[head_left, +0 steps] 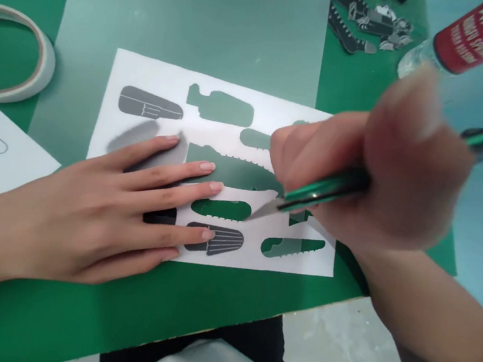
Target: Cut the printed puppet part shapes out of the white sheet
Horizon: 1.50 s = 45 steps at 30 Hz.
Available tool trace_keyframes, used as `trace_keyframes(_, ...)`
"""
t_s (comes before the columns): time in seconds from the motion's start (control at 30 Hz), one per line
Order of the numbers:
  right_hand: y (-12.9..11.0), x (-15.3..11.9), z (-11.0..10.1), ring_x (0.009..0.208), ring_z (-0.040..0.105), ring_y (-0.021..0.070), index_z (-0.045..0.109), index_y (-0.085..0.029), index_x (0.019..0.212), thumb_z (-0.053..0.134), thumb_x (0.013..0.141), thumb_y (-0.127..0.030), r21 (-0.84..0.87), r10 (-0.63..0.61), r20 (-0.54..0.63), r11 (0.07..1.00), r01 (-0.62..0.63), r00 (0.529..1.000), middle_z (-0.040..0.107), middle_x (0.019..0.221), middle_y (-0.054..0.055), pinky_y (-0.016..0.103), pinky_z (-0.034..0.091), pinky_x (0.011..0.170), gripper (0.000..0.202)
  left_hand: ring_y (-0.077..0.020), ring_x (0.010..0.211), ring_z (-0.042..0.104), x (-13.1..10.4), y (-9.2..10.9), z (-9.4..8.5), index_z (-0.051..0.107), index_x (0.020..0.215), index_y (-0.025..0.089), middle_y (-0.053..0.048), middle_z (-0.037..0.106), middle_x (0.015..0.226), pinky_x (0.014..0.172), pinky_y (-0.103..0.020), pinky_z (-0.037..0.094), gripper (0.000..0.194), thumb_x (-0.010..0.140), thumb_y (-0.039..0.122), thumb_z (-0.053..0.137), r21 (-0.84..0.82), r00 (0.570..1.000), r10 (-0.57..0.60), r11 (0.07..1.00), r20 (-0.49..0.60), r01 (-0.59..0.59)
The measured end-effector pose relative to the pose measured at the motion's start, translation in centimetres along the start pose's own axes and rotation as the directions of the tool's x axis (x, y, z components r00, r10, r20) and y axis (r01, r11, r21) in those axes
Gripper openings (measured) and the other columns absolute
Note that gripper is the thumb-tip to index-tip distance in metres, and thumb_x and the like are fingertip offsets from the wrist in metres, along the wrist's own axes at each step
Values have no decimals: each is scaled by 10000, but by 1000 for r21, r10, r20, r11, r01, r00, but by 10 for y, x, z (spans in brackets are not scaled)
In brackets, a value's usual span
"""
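A white sheet of paper point(254, 260) with several shaped holes lies on the green table; some dark grey printed shapes point(150, 103) are still part of it. My left hand point(103, 218) presses flat on its left half with fingers spread. In my right hand point(397, 180) is a craft knife point(322, 192) with a green metallic handle, held tilted. Its blade points down-left at the right end of a long rounded hole point(221, 209). Part of the sheet's right side is hidden behind my right hand.
A translucent sheet point(189, 20) lies partly under the paper. A tape roll point(46, 65) and a paper with line drawings point(6, 162) are at left. Dark cut-out pieces point(370, 22) and a red-labelled bottle point(476, 38) sit at upper right. The table's front edge point(209, 321) is near me.
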State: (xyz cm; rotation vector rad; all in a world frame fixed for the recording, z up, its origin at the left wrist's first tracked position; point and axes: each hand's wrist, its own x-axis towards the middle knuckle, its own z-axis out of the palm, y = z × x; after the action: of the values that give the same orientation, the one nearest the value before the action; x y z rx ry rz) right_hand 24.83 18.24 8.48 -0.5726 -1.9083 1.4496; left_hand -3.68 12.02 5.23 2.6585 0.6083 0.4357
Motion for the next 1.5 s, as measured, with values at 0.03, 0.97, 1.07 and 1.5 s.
trace_keyframes(0.03,-3,-1,4,571,537,80,622,-153,627,661,1032,-260,-85,25,39,996,-21,999,599,604,-29,262,454,594,421,-290,1599,415,0,0,0,673,1401,348,3,514,1665,1388,-584,151,354,1070,344,548,-13,1000,-2,1000,-5,1)
trace_keyframes(0.97,-3,-19,54,499,384,134,592,-213,700,423,1085,-195,-602,-53,275,769,215,960,569,543,-48,342,311,474,420,-268,1610,393,-4,-8,1,636,1449,331,43,513,1663,1401,-540,170,392,1116,387,438,25,999,39,999,8,-40)
trace_keyframes(1.07,-1,-20,55,500,368,146,574,-224,703,431,1083,-208,-617,-36,281,758,209,959,554,549,-54,343,311,480,407,-269,1605,404,-4,-9,2,647,1443,338,54,512,1659,1418,-490,158,400,1095,391,457,51,999,49,997,4,-50)
trace_keyframes(1.5,-1,-23,53,496,451,127,532,-220,726,439,1096,-213,-618,-26,292,758,209,956,586,575,-56,333,326,507,381,-289,1602,408,-4,-7,2,649,1451,322,57,508,1666,1411,-517,161,398,1090,340,481,15,999,32,999,13,-32)
